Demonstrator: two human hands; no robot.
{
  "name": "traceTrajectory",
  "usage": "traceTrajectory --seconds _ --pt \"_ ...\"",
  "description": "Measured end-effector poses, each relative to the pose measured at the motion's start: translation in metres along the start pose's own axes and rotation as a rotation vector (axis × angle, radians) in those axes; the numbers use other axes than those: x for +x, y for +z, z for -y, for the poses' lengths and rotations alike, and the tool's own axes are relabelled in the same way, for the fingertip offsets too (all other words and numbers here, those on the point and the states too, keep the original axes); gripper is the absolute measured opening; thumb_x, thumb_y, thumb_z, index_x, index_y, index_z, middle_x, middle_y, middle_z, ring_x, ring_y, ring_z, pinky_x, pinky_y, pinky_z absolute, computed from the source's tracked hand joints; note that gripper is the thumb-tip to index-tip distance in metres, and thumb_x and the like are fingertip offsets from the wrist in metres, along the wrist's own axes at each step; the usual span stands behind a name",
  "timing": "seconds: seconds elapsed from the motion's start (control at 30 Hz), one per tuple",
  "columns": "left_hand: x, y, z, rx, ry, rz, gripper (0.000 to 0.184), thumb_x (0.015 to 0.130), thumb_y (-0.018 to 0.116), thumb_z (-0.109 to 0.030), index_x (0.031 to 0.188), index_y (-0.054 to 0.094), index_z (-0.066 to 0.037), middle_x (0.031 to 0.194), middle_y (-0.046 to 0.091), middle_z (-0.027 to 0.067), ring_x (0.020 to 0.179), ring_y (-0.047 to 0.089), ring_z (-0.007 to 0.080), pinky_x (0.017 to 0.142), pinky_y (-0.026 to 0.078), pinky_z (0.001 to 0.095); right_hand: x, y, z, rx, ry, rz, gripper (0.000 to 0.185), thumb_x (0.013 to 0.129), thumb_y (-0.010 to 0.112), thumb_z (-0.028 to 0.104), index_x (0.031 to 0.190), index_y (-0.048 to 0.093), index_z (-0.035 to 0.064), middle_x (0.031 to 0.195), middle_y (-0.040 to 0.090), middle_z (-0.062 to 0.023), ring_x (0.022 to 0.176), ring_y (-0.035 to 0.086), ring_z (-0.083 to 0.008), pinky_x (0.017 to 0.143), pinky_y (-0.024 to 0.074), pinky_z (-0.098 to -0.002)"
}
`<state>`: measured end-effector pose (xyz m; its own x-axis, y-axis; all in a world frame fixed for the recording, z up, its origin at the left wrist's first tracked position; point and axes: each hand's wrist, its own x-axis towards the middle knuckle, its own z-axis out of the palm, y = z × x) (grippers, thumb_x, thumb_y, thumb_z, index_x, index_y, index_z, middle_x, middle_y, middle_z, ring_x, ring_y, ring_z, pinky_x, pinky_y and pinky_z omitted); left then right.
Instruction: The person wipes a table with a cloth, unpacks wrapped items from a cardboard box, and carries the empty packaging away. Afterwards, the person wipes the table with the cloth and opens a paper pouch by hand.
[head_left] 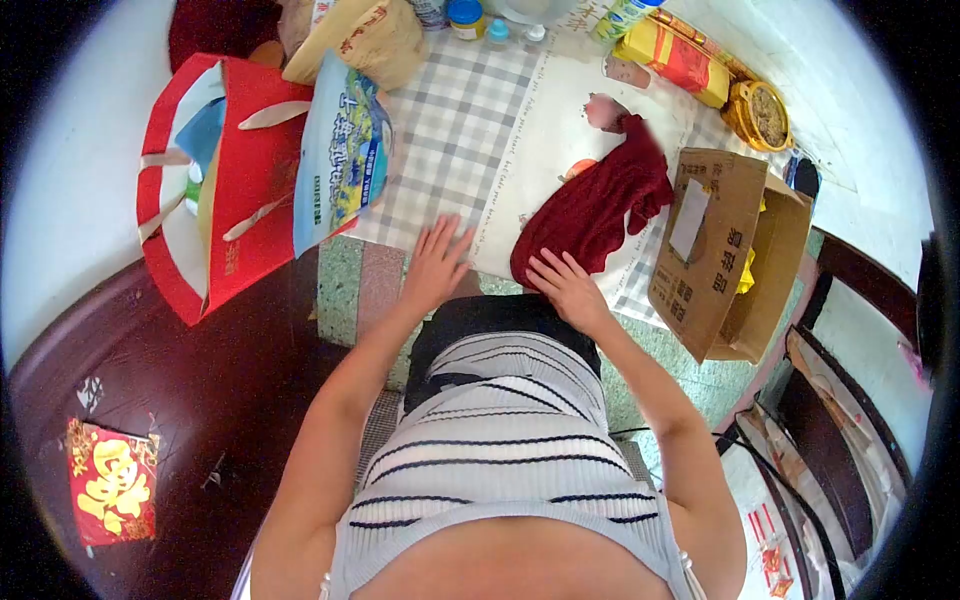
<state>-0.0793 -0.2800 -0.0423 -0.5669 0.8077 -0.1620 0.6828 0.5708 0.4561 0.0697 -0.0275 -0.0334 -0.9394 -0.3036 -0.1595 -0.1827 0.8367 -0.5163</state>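
Observation:
My left hand [438, 262] lies flat with fingers spread at the front edge of the checked tablecloth [440, 150], and holds nothing. My right hand [568, 288] rests with its fingers stretched out on the near end of a dark red knitted cloth [597, 205], which may be a garment. The cloth lies bunched and slanting over the white printed part of the table cover [550, 110]. A narrower piece of it sticks out on its right side. Nothing is gripped by either hand.
A red gift bag [255, 150] and a blue snack pouch [340, 150] stand at left. An open cardboard box [695, 265] sits at right with something yellow inside. Behind are a paper bag [365, 45], a yellow jar [466, 18], a red-yellow package [672, 62] and a round tub [758, 115].

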Motion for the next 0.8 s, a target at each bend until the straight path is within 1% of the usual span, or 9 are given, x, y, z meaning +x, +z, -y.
traceTrajectory --seconds 0.1,0.2,0.3,0.37,0.43,0.57,0.67,0.73,0.8 --pt "-0.023 0.000 -0.013 0.004 -0.085 -0.007 0.056 0.085 0.062 -0.019 0.139 0.046 -0.015 0.150 0.031 0.0190 0.139 0.029 0.0374 0.111 0.025 0.0513 0.027 -0.009 -0.008 -0.051 -0.111 0.057 0.052 0.083 0.056 0.013 0.135 0.049 0.0102 0.145 0.042 -0.0090 0.138 0.033 -0.0284 0.115 0.0237 -0.0454" --pt "-0.031 0.009 -0.030 -0.035 -0.145 -0.049 0.053 0.083 0.064 -0.014 0.135 0.051 -0.017 0.149 0.031 0.0210 0.138 0.029 0.0395 0.110 0.027 0.0519 0.072 -0.007 0.007 -0.064 -0.116 -0.033 0.053 0.083 0.057 0.015 0.135 0.049 0.0090 0.145 0.042 -0.0101 0.138 0.032 -0.0287 0.115 0.0239 -0.0451" --pt "-0.032 0.010 -0.038 -0.084 -0.155 -0.093 0.051 0.081 0.065 -0.012 0.131 0.055 -0.017 0.148 0.030 0.0229 0.138 0.029 0.0416 0.109 0.029 0.0519 0.058 0.005 0.007 -0.048 -0.117 -0.030 0.053 0.082 0.058 0.015 0.135 0.050 0.0099 0.146 0.041 -0.0092 0.139 0.031 -0.0283 0.115 0.0236 -0.0453" --pt "-0.033 0.011 -0.041 -0.113 -0.151 -0.101 0.050 0.081 0.065 -0.011 0.129 0.057 -0.017 0.148 0.030 0.0236 0.137 0.028 0.0425 0.109 0.029 0.0519 0.017 0.001 -0.003 0.005 -0.138 0.014 0.053 0.082 0.057 0.013 0.134 0.050 0.0111 0.146 0.041 -0.0083 0.140 0.030 -0.0282 0.115 0.0230 -0.0462" --pt "-0.033 0.013 -0.042 -0.095 -0.150 -0.129 0.052 0.079 0.065 -0.007 0.128 0.059 -0.023 0.151 0.027 0.0218 0.138 0.028 0.0435 0.109 0.032 0.0479 -0.013 -0.003 -0.013 -0.074 -0.169 0.121 0.055 0.081 0.058 0.013 0.135 0.049 0.0122 0.146 0.041 -0.0073 0.141 0.028 -0.0279 0.116 0.0222 -0.0471" --pt "-0.034 0.011 -0.045 -0.103 -0.167 -0.114 0.049 0.079 0.065 -0.009 0.126 0.060 -0.020 0.149 0.028 0.0249 0.137 0.029 0.0438 0.107 0.033 0.0496 0.020 0.005 -0.003 -0.046 -0.177 0.062 0.057 0.080 0.059 0.014 0.135 0.048 0.0103 0.146 0.040 -0.0087 0.140 0.029 -0.0288 0.115 0.0220 -0.0476" --pt "-0.035 0.016 -0.046 -0.125 -0.206 -0.097 0.047 0.078 0.065 -0.008 0.123 0.063 -0.021 0.150 0.026 0.0254 0.138 0.028 0.0434 0.107 0.034 0.0478 0.078 0.008 0.016 -0.020 -0.159 -0.098 0.056 0.080 0.058 0.014 0.135 0.047 0.0064 0.145 0.040 -0.0116 0.138 0.031 -0.0309 0.114 0.0236 -0.0483" --pt "-0.035 0.016 -0.043 -0.127 -0.187 -0.079 0.050 0.077 0.065 -0.006 0.125 0.062 -0.023 0.153 0.023 0.0223 0.141 0.023 0.0417 0.108 0.034 0.0464 0.078 0.007 0.015 -0.033 -0.177 -0.071 0.056 0.080 0.057 0.014 0.135 0.048 0.0070 0.145 0.041 -0.0111 0.138 0.031 -0.0304 0.114 0.0240 -0.0483" --pt "-0.036 0.015 -0.042 -0.117 -0.191 -0.062 0.050 0.077 0.065 -0.006 0.124 0.063 -0.023 0.153 0.023 0.0222 0.141 0.024 0.0413 0.107 0.035 0.0462 0.060 0.007 0.007 0.000 -0.202 0.006 0.056 0.080 0.057 0.013 0.135 0.048 0.0097 0.146 0.041 -0.0087 0.139 0.032 -0.0283 0.114 0.0245 -0.0477"
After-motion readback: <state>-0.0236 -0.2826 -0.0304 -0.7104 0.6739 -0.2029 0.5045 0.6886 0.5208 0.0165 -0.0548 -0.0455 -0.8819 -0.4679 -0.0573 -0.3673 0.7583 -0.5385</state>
